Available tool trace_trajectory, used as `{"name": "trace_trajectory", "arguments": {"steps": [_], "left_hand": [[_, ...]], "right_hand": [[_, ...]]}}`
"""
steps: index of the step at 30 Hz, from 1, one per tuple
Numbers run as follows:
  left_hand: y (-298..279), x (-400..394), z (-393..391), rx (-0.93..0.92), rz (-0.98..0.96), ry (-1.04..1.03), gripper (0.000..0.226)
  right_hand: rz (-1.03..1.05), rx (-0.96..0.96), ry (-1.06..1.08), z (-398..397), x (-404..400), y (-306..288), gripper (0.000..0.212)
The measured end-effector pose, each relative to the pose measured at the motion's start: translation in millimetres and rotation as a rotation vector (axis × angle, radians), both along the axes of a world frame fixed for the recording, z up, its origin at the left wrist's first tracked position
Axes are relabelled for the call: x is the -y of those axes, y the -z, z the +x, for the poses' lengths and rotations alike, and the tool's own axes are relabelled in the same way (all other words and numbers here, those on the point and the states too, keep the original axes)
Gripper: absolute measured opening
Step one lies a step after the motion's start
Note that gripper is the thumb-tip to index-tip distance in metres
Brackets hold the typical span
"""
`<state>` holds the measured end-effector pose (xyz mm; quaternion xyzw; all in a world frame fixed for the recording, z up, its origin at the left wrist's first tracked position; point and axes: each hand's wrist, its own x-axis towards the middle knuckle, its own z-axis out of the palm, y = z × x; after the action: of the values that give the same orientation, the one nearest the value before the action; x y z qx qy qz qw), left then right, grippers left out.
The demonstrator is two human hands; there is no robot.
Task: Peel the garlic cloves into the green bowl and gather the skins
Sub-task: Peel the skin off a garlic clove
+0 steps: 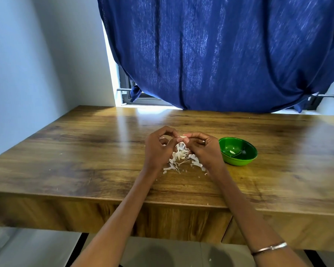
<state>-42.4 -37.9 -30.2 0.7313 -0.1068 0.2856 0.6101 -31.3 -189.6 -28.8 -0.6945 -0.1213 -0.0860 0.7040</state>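
Fingers (178, 139) of left hand (158, 149) and right hand (204, 149) pinching one garlic clove (183, 137)
Risk: clove slipping into skins (181, 157); skin scraps scattering away from green bowl (239, 160).

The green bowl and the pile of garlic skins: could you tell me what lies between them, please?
In the head view, the right hand and its wrist lie between the green bowl and the skins; the rest is bare table.
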Motion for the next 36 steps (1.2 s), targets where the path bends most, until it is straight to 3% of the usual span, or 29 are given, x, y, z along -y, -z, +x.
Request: {"name": "trace_trajectory", "arguments": {"steps": [8,14,22,29,36], "left_hand": [[2,0,2,0.009,-0.027,-0.024,0.02],[4,-1,3,0.209,0.169,-0.065,0.031],[7,0,5,0.079,0.047,-0.107,0.016],[13,-4,10,0.165,0.303,-0.206,0.011],[8,-3,4,0.088,0.12,-0.167,0.005]], "right_hand": [[-0.147,0.255,0.125,-7,-6,4,0.013],[0.067,0.063,0.01,-8,-7,1,0.02],[0.331,-0.105,-0.108,-4,-3,-1,0.025],[0.209,-0.034,-0.051,-4,-2,2,0.017],[0.123,-0.018,0.001,-2,-4,4,0.012]]}}
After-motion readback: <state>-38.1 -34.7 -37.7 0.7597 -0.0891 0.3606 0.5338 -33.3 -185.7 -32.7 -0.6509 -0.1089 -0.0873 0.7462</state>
